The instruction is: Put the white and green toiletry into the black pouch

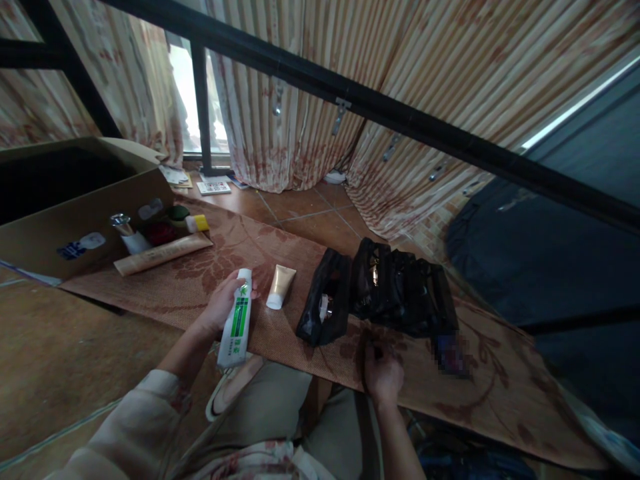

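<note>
My left hand [223,301] is closed round a white tube with green markings [237,321], held upright over the patterned mat [200,280]. My right hand [383,370] rests on the mat's near edge, fingers curled, just below a black folding toiletry bag [400,290] that lies open. Whether the right hand grips anything is unclear. A beige tube [280,287] lies on the mat between the white tube and the bag's left pouch [324,307].
An open cardboard box [75,213] stands at the left, with a long beige tube [163,253], a white bottle [131,237] and small items beside it. Curtains hang behind. A dark bedframe bar crosses above. My knees are under the mat's edge.
</note>
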The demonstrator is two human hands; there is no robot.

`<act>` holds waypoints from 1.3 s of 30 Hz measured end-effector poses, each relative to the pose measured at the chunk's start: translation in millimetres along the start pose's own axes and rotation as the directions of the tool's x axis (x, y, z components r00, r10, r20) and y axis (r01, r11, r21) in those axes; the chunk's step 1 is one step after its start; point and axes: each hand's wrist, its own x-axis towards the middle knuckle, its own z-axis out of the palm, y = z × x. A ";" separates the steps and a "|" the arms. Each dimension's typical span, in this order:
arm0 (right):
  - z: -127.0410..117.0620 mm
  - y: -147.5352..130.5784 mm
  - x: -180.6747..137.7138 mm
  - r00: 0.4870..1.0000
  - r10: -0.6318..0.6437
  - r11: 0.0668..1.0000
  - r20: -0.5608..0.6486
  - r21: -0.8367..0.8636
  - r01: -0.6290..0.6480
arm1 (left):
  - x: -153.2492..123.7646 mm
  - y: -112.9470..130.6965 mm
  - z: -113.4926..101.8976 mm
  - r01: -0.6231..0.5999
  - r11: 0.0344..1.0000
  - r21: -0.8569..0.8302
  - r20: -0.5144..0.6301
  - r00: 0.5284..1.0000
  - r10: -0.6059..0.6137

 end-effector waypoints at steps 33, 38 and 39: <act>2.1 1.7 -0.4 0.999 -0.023 1.000 -0.037 -0.003 0.023 | -3.0 0.4 2.3 -0.026 1.000 0.003 0.034 0.999 0.026; 2.4 2.0 0.1 0.999 -0.026 1.000 -0.023 -0.018 0.026 | -4.9 1.5 4.8 -0.038 0.999 0.017 0.028 0.999 0.037; 2.5 2.1 0.4 0.999 -0.026 0.999 -0.023 -0.019 0.026 | -5.2 1.6 5.1 -0.038 0.999 0.017 0.020 0.999 0.038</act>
